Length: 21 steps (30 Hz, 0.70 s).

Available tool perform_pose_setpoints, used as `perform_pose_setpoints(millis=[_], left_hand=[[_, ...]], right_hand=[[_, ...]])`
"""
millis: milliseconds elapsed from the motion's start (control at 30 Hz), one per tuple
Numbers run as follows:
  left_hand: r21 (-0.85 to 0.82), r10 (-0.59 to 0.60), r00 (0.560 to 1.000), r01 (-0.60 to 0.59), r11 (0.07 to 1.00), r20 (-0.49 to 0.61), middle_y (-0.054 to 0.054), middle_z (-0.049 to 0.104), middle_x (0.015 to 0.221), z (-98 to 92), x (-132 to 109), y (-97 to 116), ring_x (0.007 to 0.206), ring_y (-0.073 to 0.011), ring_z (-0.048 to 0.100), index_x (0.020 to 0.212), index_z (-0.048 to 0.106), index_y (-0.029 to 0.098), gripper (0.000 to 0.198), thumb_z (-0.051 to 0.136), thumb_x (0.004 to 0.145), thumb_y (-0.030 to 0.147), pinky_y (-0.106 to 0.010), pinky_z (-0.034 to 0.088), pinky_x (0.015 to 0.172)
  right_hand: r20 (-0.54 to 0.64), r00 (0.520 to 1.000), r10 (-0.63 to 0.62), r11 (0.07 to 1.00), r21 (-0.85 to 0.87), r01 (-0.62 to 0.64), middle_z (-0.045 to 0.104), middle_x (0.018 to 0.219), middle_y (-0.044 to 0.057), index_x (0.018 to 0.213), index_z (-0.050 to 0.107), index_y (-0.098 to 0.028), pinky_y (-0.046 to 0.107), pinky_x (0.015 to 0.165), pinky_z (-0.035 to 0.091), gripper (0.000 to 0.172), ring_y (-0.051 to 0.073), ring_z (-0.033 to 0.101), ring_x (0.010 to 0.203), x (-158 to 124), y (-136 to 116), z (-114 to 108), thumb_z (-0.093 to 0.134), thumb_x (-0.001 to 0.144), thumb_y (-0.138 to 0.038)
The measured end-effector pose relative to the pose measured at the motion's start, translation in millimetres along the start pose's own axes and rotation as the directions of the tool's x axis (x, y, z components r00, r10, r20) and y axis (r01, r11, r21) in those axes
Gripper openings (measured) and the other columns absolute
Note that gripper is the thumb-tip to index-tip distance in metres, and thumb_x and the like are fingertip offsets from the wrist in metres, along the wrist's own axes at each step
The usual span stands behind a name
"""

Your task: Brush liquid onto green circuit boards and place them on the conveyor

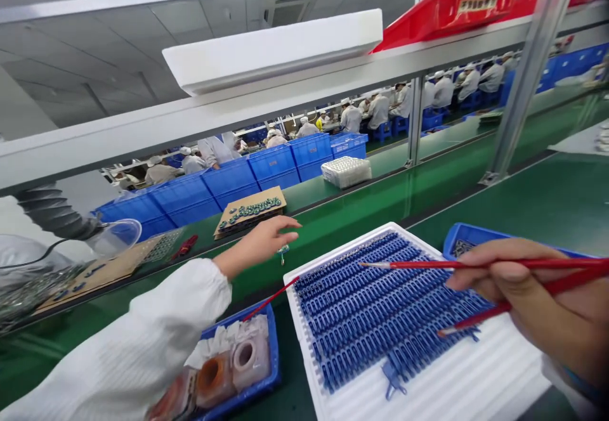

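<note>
Right hand (537, 312) closes round two red brushes (419, 264), tips splayed presumably to avoid touching, over blue clips (352, 313) rowed likely for easy reach in a foam tray (504, 376); small green board (283, 251) hangs below loosely curved left hand (264, 240), grip unclear.

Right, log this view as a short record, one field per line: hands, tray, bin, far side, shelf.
Left hand: over the green belt, a small green part at its fingertips; grip unclear
Right hand: holding two red brushes, tips over the tray
Tray: white foam tray bearing rows of blue parts
Bin: blue bin with open-topped containers
Far side: cardboard with small green pieces
Shelf: white foam box, red bin
</note>
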<state>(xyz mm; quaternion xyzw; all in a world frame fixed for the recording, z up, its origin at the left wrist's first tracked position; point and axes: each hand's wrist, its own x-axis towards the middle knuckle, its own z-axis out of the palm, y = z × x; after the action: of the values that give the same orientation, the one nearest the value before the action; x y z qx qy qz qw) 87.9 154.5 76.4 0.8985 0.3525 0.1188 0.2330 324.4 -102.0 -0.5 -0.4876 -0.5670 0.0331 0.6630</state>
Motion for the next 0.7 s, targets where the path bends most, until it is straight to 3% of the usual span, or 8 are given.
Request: perform_pose_setpoints(millis=[67,133,233,267,400,500,600,700], left_hand=[[0.068,0.262,0.964,-0.264,0.962,0.036,-0.006,0.060,0.128,5.6,-36.0,36.4,0.123,-0.0228,0.051,0.116,0.062,0.022,0.034,0.056,0.087,0.038,-0.036,0.038,0.107],[0.178,0.490,0.871,-0.486,0.855,0.023,-0.008,0.060,0.129,14.1,-74.4,68.4,0.121,-0.0206,0.053,0.119,0.059,0.021,0.033,0.052,0.090,0.037,-0.035,0.042,0.104],[0.383,0.695,0.702,-0.607,0.696,-0.152,-0.010,0.060,0.127,29.3,-121.6,98.2,0.125,-0.0206,0.049,0.118,0.055,0.020,0.029,0.054,0.090,0.026,-0.036,0.043,0.105],[0.420,0.710,0.674,-0.596,0.685,-0.202,-0.010,0.060,0.126,35.3,-132.5,103.2,0.126,-0.0211,0.047,0.116,0.055,0.021,0.028,0.057,0.088,0.024,-0.037,0.043,0.106],[0.390,0.603,0.737,-0.481,0.786,-0.305,-0.013,0.055,0.131,68.8,-152.9,110.2,0.128,-0.0274,0.045,0.106,0.059,0.020,0.030,0.060,0.085,0.041,-0.046,0.045,0.103],[0.380,0.551,0.764,-0.426,0.821,-0.335,-0.018,0.053,0.132,100.0,-154.7,112.4,0.129,-0.0356,0.042,0.105,0.063,0.016,0.041,0.058,0.083,0.050,-0.056,0.044,0.101],[0.351,0.499,0.779,-0.378,0.857,-0.380,-0.022,0.055,0.128,124.0,-153.7,115.3,0.128,-0.0392,0.042,0.116,0.058,0.010,0.047,0.061,0.079,0.039,-0.062,0.039,0.103],[0.340,0.453,0.798,-0.331,0.881,-0.397,-0.022,0.055,0.125,135.0,-147.3,114.9,0.122,-0.0391,0.046,0.127,0.049,0.007,0.054,0.058,0.077,0.026,-0.062,0.037,0.102]], right_hand=[[0.072,0.996,-0.059,0.996,0.070,0.054,0.059,0.080,0.005,0.102,0.061,-0.024,0.013,0.052,0.046,0.017,0.013,0.057,0.064,4.7,-15.0,10.1,0.049,0.109,-0.034],[0.122,0.988,-0.097,0.986,0.148,0.079,0.058,0.080,0.004,0.105,0.060,-0.022,0.013,0.053,0.044,0.017,0.011,0.054,0.062,5.8,-26.2,19.9,0.048,0.110,-0.032],[0.158,0.983,-0.093,0.950,0.310,0.040,0.057,0.079,0.004,0.106,0.059,-0.021,0.014,0.053,0.042,0.016,0.011,0.052,0.062,2.7,-35.1,35.2,0.047,0.110,-0.031],[0.160,0.984,-0.082,0.936,0.352,0.021,0.057,0.077,0.003,0.105,0.058,-0.020,0.014,0.053,0.041,0.017,0.011,0.052,0.060,0.9,-37.1,40.8,0.047,0.110,-0.031],[0.241,0.969,-0.061,0.890,0.452,-0.056,0.051,0.065,0.000,0.101,0.056,-0.016,0.014,0.052,0.039,0.023,0.010,0.049,0.056,-9.4,-45.9,63.0,0.044,0.111,-0.033],[0.267,0.964,-0.001,0.901,0.419,-0.115,0.045,0.060,-0.001,0.092,0.055,-0.013,0.015,0.051,0.037,0.032,0.010,0.047,0.054,-19.1,-52.0,74.6,0.044,0.111,-0.037],[0.280,0.958,0.056,0.943,0.300,-0.143,0.047,0.064,0.001,0.085,0.054,-0.012,0.017,0.049,0.036,0.040,0.011,0.046,0.054,-24.6,-55.7,80.4,0.041,0.111,-0.040],[0.315,0.948,0.043,0.980,0.173,-0.102,0.054,0.080,0.005,0.090,0.056,-0.012,0.021,0.058,0.043,0.041,0.015,0.054,0.066,-21.8,-57.2,83.2,0.040,0.110,-0.045]])
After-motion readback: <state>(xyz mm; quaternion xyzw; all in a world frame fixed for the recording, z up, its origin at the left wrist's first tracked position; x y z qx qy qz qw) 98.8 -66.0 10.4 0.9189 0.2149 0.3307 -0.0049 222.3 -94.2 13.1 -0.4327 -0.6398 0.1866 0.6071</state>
